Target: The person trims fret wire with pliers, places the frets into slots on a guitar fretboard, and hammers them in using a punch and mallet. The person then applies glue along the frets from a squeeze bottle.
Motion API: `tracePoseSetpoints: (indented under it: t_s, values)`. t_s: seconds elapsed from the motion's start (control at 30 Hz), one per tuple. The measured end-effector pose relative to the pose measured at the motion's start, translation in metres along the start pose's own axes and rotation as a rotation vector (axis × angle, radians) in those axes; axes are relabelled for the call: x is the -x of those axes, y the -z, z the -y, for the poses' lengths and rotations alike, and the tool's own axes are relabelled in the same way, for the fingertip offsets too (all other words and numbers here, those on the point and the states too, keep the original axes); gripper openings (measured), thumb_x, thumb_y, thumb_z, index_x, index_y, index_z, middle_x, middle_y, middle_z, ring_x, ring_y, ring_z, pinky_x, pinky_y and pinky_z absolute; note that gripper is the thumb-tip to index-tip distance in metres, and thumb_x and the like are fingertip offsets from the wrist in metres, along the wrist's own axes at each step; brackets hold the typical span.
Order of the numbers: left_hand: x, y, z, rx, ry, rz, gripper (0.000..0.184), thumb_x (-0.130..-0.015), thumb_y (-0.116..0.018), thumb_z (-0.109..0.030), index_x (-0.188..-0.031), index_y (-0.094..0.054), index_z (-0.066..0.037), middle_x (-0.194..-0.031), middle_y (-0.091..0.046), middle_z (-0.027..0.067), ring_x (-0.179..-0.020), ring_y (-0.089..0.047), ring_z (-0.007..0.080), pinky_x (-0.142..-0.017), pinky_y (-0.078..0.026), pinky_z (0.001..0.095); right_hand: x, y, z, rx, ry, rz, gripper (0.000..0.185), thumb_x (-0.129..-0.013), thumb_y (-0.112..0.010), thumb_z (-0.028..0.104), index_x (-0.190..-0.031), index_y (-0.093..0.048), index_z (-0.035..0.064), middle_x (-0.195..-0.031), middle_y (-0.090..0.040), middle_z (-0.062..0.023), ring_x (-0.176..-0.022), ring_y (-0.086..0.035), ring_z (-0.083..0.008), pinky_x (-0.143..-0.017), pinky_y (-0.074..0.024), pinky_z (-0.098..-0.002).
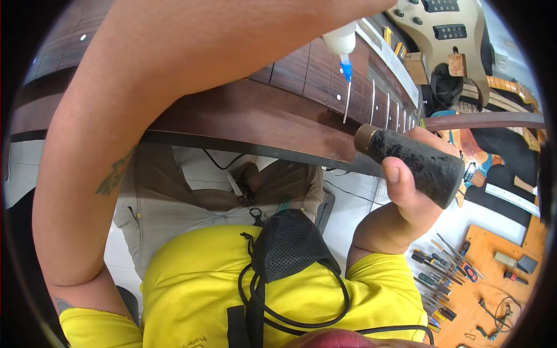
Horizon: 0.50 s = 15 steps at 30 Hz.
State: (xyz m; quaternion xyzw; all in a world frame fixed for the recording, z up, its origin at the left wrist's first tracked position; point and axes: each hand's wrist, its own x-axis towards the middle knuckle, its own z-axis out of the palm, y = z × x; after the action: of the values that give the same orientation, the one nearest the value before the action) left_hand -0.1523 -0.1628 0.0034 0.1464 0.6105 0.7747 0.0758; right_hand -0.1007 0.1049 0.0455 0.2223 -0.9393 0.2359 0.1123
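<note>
My right hand [409,185] is wrapped around a thick, scuffed black cylinder [420,162] with a brown end; its exact kind is unclear. The brown end points toward a dark wooden fretboard [296,66] with white dot inlays, close to its near edge. My left forearm [174,52] reaches across the top of the view, and the hand itself is out of sight. Below that forearm, a white squeeze bottle [341,42] with a blue-based needle tip [347,72] points down at the fretboard. What holds the bottle is hidden. Metal frets [373,101] cross the board's right part.
A pale guitar body [444,29] lies at the upper right, near a wooden block [416,66]. Further right are a blue-and-brown guitar body [464,145] and a ruler [512,199]. Several hand tools [435,275] sit beside an orange wooden board [487,246] at lower right.
</note>
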Motion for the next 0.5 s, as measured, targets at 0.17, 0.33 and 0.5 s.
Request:
tracePoseSetpoints:
  t_s: [0.17, 0.33, 0.5]
  values:
    - [-0.002, -0.004, 0.002, -0.069, 0.017, 0.071, 0.023, -0.097, -0.059, -0.02, -0.086, -0.064, 0.0, -0.065, -0.061, 0.0025, -0.047, -0.048, 0.0055, -0.044, -0.037, 0.0209, 0.003, 0.0, 0.002, -0.085, -0.07, -0.067, 0.05, -0.062, -0.09, 0.043, -0.068, -0.067, -0.0005, -0.059, -0.057, -0.0041, -0.052, -0.049, -0.0173, -0.053, -0.0398, -0.03]
    - [-0.003, -0.005, 0.004, -0.093, 0.029, 0.091, 0.023, -0.097, -0.059, -0.02, -0.087, -0.064, 0.0, -0.066, -0.062, 0.0027, -0.047, -0.048, 0.0057, -0.045, -0.037, 0.021, 0.007, -0.005, -0.004, -0.092, 0.019, -0.22, 0.046, -0.061, -0.092, 0.038, -0.069, -0.068, -0.0002, -0.063, -0.06, -0.0028, -0.056, -0.051, -0.0153, -0.055, -0.0403, -0.0289]
    - [-0.003, -0.006, 0.004, -0.106, 0.036, 0.113, 0.023, -0.097, -0.059, -0.02, -0.087, -0.064, 0.0, -0.066, -0.062, 0.003, -0.048, -0.049, 0.0059, -0.045, -0.038, 0.021, 0.009, -0.005, -0.003, -0.136, -0.068, -0.198, 0.044, -0.06, -0.093, 0.035, -0.069, -0.068, 0.0, -0.064, -0.061, -0.0027, -0.057, -0.051, -0.0148, -0.056, -0.0404, -0.0282]
